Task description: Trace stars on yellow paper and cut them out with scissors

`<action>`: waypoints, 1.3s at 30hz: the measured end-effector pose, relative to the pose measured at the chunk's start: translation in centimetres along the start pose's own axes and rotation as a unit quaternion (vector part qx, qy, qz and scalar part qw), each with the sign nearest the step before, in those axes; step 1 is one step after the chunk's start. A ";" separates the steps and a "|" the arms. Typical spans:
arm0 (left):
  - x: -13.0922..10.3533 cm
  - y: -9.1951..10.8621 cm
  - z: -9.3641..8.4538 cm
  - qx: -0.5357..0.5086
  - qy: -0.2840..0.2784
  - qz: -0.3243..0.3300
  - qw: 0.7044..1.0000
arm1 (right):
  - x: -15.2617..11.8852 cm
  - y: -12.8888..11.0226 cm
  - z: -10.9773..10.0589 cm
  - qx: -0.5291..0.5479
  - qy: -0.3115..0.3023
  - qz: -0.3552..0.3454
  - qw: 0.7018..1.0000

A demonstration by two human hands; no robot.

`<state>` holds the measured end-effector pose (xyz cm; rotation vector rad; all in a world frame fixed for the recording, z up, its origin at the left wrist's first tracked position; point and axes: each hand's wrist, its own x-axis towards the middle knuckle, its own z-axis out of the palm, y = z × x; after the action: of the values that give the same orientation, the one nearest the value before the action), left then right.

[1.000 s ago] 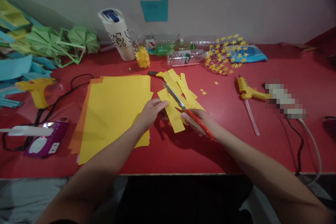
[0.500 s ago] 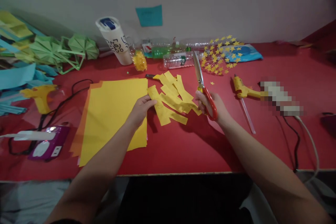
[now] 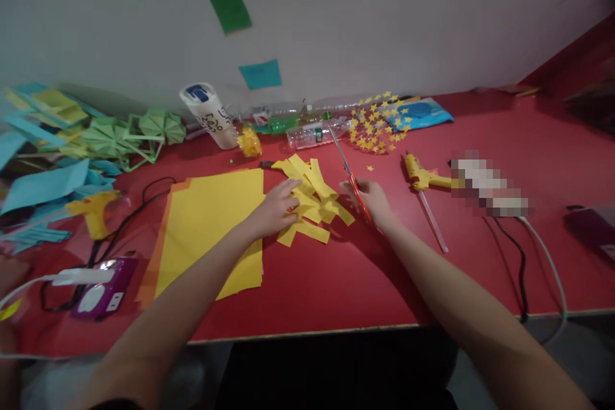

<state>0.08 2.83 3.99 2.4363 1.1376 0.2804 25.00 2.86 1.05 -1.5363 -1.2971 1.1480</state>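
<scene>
Yellow paper strips (image 3: 314, 195) lie in a loose pile on the red table. Over the left side of that pile is my left hand (image 3: 278, 208), its fingers spread and nothing seen in its grasp. My right hand (image 3: 369, 198) holds red-handled scissors (image 3: 356, 191) just right of the strips, with the blades pointing away toward the bottles. Stacked yellow sheets (image 3: 211, 224), with orange sheets (image 3: 156, 262) showing beneath at the left edge, lie partly under my left forearm. A dark-tipped cutter (image 3: 267, 165) is partly covered by the strips.
Plastic bottles (image 3: 303, 136), a white tumbler (image 3: 214, 118) and paper stars (image 3: 377, 128) stand along the wall. One glue gun (image 3: 420, 174) lies right, another (image 3: 96, 214) left near a purple box (image 3: 103, 295). Another person's hand (image 3: 12, 275) shows at far left.
My left hand has moved right over the strips and its fingers have spread. The scissors have turned more edge-on in my right hand. The view has tilted up, and another person's hand has appeared at left.
</scene>
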 end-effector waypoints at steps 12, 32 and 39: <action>2.7 1.7 2.8 0.073 -0.076 -0.060 0.993 | 0.8 0.4 -0.3 0.063 0.027 -0.008 0.998; 1.2 3.3 3.4 -0.387 0.051 -0.154 0.908 | 0.1 0.5 0.8 0.088 -0.041 -0.040 0.994; -2.2 4.8 3.6 -0.488 0.057 -0.201 0.848 | -0.3 0.6 1.7 0.013 -0.043 -0.068 0.997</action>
<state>3.26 -2.66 3.07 1.2724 1.1265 0.6751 23.46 2.51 0.07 -1.3700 -1.4150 1.1495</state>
